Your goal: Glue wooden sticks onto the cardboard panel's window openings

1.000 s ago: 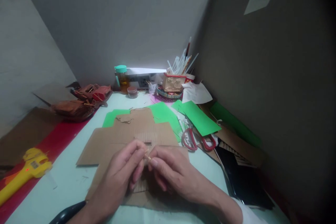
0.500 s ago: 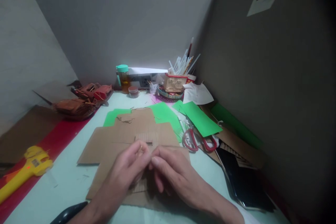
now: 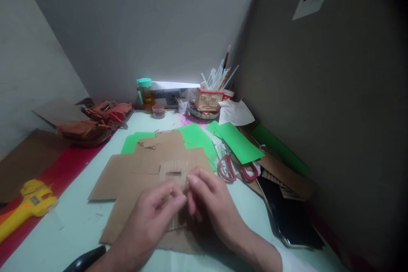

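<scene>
Currently I have both hands low over the cardboard sheet [image 3: 127,178], fingertips meeting. My left hand [image 3: 149,216] is curled, thumb and forefinger pinched together; whether a small piece sits between them I cannot tell. My right hand [image 3: 210,204] is likewise bent, its fingertips touching the left ones just short of the slot [image 3: 174,173] cut in the cardboard. Red-handled scissors [image 3: 236,170] lie just right of the right hand. A yellow glue gun [image 3: 27,204] lies well left of the left hand.
</scene>
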`<state>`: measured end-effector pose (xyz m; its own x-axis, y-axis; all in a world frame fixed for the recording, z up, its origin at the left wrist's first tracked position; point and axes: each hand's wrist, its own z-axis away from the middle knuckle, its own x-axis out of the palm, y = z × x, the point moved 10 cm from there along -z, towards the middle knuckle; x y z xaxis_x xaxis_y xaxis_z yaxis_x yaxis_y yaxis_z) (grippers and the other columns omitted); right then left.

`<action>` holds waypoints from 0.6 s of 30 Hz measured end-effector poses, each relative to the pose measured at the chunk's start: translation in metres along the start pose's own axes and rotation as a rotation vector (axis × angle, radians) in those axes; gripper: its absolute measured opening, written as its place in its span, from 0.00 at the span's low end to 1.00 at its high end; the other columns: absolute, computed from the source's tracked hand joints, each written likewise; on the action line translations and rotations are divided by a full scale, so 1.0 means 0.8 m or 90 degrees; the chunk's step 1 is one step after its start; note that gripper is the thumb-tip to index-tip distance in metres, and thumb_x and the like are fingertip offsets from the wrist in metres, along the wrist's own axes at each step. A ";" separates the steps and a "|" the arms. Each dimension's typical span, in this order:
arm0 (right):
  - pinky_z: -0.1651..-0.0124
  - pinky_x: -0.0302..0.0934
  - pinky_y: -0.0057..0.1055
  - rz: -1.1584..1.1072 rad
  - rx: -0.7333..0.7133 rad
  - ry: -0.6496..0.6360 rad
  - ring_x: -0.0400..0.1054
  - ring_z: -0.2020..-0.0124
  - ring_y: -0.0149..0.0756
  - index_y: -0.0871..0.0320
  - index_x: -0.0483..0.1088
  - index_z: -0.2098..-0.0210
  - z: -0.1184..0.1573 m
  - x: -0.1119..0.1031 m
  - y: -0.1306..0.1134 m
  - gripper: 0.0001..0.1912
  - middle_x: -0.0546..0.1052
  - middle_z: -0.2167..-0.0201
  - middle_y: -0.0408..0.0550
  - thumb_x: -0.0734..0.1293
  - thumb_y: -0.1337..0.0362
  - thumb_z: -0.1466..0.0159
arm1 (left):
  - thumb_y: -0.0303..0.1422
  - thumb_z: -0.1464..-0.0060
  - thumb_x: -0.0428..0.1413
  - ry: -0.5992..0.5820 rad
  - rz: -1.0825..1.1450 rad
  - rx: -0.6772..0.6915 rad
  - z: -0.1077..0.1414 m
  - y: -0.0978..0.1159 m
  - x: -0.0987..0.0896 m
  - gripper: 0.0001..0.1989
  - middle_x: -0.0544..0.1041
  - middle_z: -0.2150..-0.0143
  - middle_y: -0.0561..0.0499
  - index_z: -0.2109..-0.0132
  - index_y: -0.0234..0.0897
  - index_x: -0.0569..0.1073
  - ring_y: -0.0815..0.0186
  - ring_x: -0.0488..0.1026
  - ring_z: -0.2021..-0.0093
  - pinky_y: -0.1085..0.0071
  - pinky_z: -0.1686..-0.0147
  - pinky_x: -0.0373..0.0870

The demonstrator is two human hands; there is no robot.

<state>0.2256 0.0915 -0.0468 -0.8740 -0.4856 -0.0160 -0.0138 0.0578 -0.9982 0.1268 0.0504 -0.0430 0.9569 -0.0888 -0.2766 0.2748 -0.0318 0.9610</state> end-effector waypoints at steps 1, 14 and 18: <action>0.77 0.54 0.25 -0.026 0.006 0.018 0.57 0.84 0.27 0.54 0.62 0.70 -0.004 -0.007 0.002 0.18 0.67 0.83 0.35 0.57 0.52 0.28 | 0.41 0.40 0.53 -0.001 -0.013 -0.002 0.003 0.003 0.005 0.15 0.67 0.77 0.57 0.73 0.41 0.71 0.67 0.62 0.75 0.68 0.72 0.55; 0.70 0.52 0.29 0.147 -0.059 -0.022 0.60 0.77 0.30 0.57 0.67 0.75 0.005 0.001 -0.027 0.16 0.67 0.81 0.39 0.62 0.60 0.31 | 0.48 0.39 0.52 0.049 0.012 -0.047 -0.005 -0.005 -0.016 0.15 0.63 0.74 0.59 0.66 0.42 0.69 0.67 0.60 0.72 0.70 0.71 0.56; 0.69 0.50 0.30 0.154 -0.085 -0.001 0.60 0.75 0.30 0.57 0.67 0.76 0.006 0.001 -0.029 0.15 0.67 0.79 0.39 0.64 0.61 0.33 | 0.43 0.37 0.52 0.044 -0.024 -0.006 -0.005 0.000 -0.013 0.15 0.65 0.73 0.57 0.71 0.43 0.69 0.66 0.63 0.70 0.70 0.68 0.57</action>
<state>0.2277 0.0858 -0.0236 -0.8593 -0.4447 -0.2526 0.1311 0.2858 -0.9493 0.1173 0.0553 -0.0397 0.9498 -0.0184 -0.3122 0.3117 -0.0249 0.9498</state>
